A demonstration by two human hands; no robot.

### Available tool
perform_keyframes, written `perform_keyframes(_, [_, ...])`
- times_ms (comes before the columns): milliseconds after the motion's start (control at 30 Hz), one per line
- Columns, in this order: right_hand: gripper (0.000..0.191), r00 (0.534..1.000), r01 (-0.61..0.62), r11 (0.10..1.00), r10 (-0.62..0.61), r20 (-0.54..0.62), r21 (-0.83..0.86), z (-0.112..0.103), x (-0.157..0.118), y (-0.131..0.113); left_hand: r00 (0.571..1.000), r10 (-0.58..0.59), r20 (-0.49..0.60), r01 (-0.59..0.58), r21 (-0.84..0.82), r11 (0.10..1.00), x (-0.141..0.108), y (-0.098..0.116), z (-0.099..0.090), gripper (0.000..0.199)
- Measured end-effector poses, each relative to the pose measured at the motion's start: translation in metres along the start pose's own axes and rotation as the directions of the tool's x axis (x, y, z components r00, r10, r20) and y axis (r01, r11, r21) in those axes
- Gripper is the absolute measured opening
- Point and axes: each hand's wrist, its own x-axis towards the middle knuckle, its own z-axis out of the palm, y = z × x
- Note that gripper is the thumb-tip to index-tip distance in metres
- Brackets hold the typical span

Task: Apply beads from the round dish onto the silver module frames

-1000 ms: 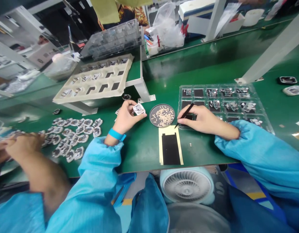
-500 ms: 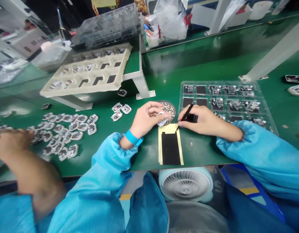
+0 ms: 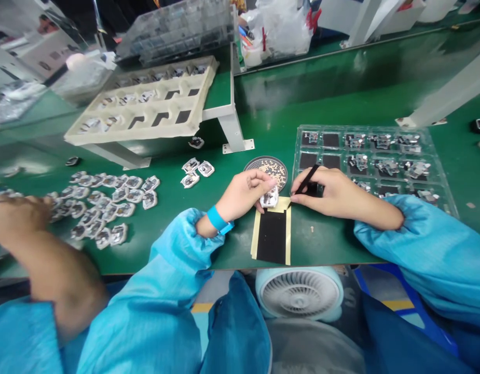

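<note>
My left hand point(image 3: 245, 196), with a blue band at the wrist, grips a small white-rimmed part point(image 3: 269, 197) over the top of a yellow-edged black sheet point(image 3: 271, 236). Black tweezers point(image 3: 307, 177) are pinched in my right hand point(image 3: 327, 191), their tips pointing down by the sheet's upper right corner. A dark object under my right fingers is partly hidden. Just behind my left hand sits a round dish point(image 3: 278, 169) of tiny pale pieces. The clear compartment tray point(image 3: 438, 174) with small electronic parts lies behind my right hand.
Many white-rimmed parts point(image 3: 107, 208) lie at the left, and three more point(image 3: 191, 165) nearer the middle. A cream tray point(image 3: 146, 122) rests on a raised green shelf point(image 3: 220, 96). Another person's hand point(image 3: 19, 218) is at the far left. A fan point(image 3: 300, 295) stands below the table edge.
The white-rimmed part in my left hand has come over the sheet's top edge and shows more of its inner face. My right hand still holds the tweezers. The view has shifted slightly.
</note>
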Motion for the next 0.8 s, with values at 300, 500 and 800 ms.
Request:
perform_keyframes(300, [0.019,1.0,-0.005,1.0,0.005,0.005,-0.004,-0.001,0.001,-0.003,0.926,-0.189,0.327,0.13,0.194,0.972,-0.013,-0.004,-0.003,0.022])
perform_keyframes(500, [0.018,1.0,-0.014,1.0,0.014,-0.002,0.007,-0.001,0.001,-0.003,0.954,-0.098,0.282,0.013,0.288,0.957,-0.014,-0.013,0.003,0.02])
perform_keyframes(800, [0.022,0.998,-0.065,0.993,0.065,0.007,0.095,-0.007,-0.001,-0.004,0.977,-0.056,0.207,-0.003,0.272,0.962,-0.017,-0.02,0.011,0.021])
